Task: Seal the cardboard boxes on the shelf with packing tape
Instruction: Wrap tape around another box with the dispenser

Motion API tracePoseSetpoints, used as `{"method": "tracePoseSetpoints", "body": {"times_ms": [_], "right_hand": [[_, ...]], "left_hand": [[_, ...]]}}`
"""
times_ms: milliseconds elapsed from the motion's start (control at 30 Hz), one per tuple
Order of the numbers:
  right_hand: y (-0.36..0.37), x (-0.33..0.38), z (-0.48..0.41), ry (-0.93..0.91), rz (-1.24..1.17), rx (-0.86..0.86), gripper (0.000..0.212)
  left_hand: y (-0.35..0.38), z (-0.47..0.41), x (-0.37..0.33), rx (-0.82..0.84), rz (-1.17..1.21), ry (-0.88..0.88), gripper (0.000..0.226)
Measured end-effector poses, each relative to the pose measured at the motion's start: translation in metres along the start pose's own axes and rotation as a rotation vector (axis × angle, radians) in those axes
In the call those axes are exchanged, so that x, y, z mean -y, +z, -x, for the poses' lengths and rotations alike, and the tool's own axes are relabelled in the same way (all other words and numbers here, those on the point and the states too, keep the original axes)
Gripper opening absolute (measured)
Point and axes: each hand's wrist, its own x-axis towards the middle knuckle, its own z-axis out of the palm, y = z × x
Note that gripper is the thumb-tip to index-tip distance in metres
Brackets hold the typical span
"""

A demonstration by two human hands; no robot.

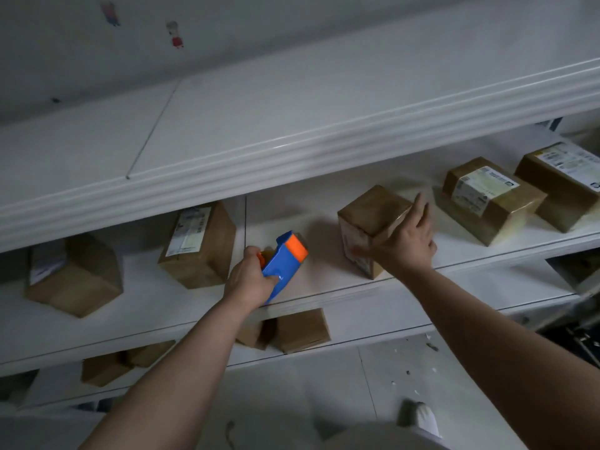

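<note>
Cardboard box (370,222) stands on the middle shelf (318,277). Right hand (406,245) rests on its 3 o'clock edge, fingers seemingly straight. At 9 o'clock, left hand (250,280) grips a blue-and-orange tape dispenser (287,258).

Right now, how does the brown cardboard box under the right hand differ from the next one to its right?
The cubic brown cardboard box has a bare top; the flatter brown cardboard box carries a white label there. The right hand touches the cubic box; the flatter box stands untouched. Both sit on the white shelf.
</note>
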Motion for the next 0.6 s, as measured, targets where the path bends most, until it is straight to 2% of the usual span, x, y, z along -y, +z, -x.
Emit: {"method": "tracePoseSetpoints", "body": {"times_ms": [67,167,367,433,533,600], "right_hand": [[0.004,-0.003,-0.014,0.035,-0.074,0.03,0.153],[0.001,-0.009,-0.027,-0.001,-0.115,0.074,0.139],[-0.021,-0.018,-0.055,-0.111,-0.326,0.56,0.119],[-0.027,-0.014,-0.061,-0.118,-0.261,0.582,0.114],[-0.032,-0.016,-0.061,-0.085,-0.285,0.581,0.124],[-0.035,-0.02,-0.046,-0.087,-0.321,0.47,0.123]], "left_hand": [[-0.006,0.003,0.003,0.004,0.111,0.01,0.063],[-0.016,0.008,-0.003,0.032,0.244,0.018,0.052],[-0.038,0.029,-0.021,0.137,0.349,0.076,0.029],[-0.043,0.036,-0.025,0.173,0.344,0.061,0.033],[-0.049,0.04,-0.029,0.249,0.321,0.07,0.044],[-0.052,0.041,-0.031,0.281,0.314,0.09,0.044]]}}
